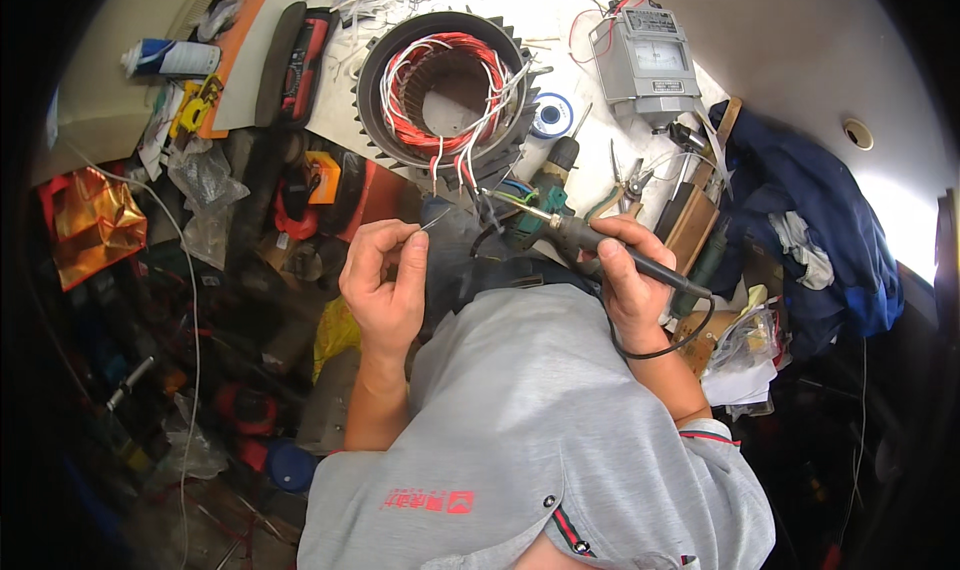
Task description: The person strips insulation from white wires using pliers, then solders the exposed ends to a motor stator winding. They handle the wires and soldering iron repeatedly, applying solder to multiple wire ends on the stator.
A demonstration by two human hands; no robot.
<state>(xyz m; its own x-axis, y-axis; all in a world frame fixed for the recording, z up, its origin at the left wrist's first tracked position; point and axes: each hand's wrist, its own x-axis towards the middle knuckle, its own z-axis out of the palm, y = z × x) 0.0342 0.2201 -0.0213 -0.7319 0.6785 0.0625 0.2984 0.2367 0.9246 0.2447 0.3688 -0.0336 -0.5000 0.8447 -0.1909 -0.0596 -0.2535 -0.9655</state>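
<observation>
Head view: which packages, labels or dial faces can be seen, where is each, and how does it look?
Analog meter: top right on the bench, grey box, pale dial window, red leads.
Spray can: top left, lying down, white and blue.
Solder spool: beside the motor stator, round, blue and white label.
</observation>
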